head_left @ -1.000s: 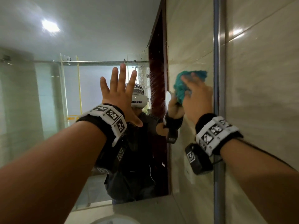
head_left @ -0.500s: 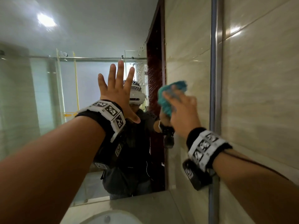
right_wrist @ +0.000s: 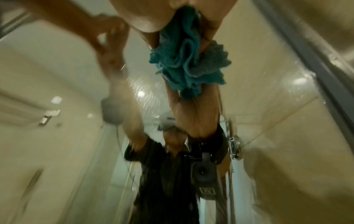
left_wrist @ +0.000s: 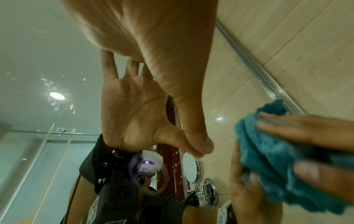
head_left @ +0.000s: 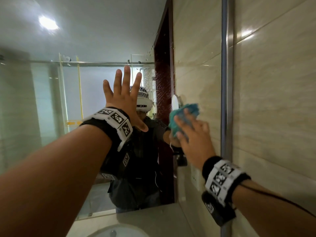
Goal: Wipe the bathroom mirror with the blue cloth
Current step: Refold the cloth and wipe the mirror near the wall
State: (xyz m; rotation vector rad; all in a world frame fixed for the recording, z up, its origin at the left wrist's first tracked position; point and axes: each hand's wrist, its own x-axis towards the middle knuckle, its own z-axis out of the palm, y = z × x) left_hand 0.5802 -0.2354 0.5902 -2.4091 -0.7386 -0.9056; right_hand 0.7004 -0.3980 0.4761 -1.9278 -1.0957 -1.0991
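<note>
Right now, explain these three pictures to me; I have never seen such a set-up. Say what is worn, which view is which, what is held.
No machine here: a person stands at a bathroom mirror, with bare hands. Each wrist wears a marker band and a small black camera. The wide picture comes from a head camera; the other two look along each hand from the wrists. The left hand touches the glass with spread fingers. The right hand grips a bunched teal cloth and presses it to the mirror, near its metal edge. Below lies a counter with a basin. The figure in the glass is the person's own reflection.
</note>
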